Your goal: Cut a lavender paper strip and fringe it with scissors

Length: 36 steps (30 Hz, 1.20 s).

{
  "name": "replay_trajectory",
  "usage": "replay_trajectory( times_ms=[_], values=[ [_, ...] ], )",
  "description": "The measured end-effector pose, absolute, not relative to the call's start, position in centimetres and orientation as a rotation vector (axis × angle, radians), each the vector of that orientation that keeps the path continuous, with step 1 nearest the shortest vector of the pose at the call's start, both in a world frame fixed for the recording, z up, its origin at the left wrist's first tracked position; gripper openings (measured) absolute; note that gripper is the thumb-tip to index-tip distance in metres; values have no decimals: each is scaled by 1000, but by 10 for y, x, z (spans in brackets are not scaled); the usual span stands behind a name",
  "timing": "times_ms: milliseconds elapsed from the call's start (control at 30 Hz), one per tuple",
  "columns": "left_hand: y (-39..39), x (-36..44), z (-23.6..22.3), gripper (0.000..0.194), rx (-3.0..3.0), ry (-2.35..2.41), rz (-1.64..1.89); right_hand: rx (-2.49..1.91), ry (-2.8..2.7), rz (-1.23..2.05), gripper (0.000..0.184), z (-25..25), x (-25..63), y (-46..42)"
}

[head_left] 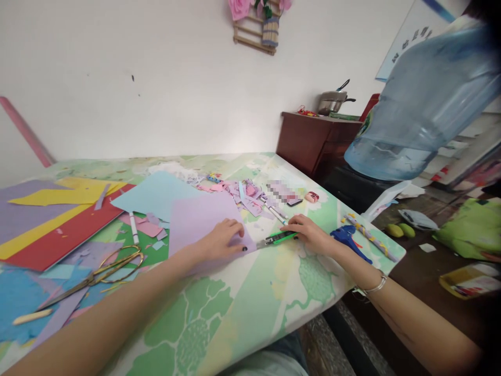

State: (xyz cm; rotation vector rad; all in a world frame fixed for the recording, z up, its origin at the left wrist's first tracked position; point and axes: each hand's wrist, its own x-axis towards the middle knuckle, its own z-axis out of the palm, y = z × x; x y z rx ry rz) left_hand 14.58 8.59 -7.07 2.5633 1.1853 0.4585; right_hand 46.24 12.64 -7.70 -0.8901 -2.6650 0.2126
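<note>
My left hand (224, 239) rests on a sheet of light purple paper (195, 219), thumb and fingers apart, near the sheet's right edge. My right hand (309, 233) has its fingers and thumb around the green handle of a utility knife (278, 238), which lies low along the tabletop. Its blade end points left and reaches close to the paper's corner, near my left thumb. Light blue paper (158, 194) lies partly under the purple sheet. A white marker (277, 213) is just beyond my right hand.
Gold-handled scissors (94, 279) lie at left among paper scraps, beside a red board (66, 235) with yellow paper (58, 194). A blue glue gun (349, 241) and a wrapped stick (370, 236) lie right of my hand. A big water bottle (415, 115) stands beyond the table.
</note>
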Motion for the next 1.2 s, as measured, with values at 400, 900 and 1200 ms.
replay_trajectory(
  times_ms=[400,900,1200],
  values=[
    [92,152,-98,34,2781,1212,437,-892,-2673,201,56,-75,474,125],
    [96,152,-99,37,2795,1208,418,-914,-2621,168,71,-80,483,115],
    [96,152,-99,36,2776,1204,420,-958,-2604,204,75,-79,485,107]
  ],
)
